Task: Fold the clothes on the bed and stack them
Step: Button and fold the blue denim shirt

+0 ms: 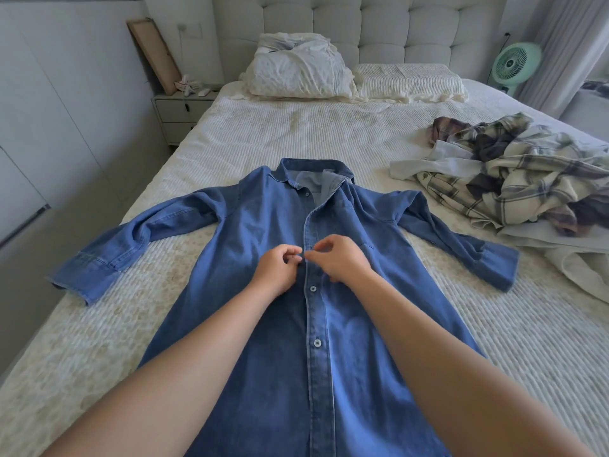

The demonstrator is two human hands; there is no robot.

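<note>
Hands, left hand [276,267] and right hand [339,257], pinching the placket of a blue denim button shirt [263,341] spread flat beneath them; nothing folded, rumpled plaid clothes heap [514,179] far right awaits.

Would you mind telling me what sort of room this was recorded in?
Most likely a home bedroom: a made bed with pillows against a tufted headboard, and a nightstand beside it.

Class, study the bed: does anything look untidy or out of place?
Yes. A crumpled heap of plaid clothes sits unfolded near the bed's right edge, while the denim shirt lies spread flat.
</note>
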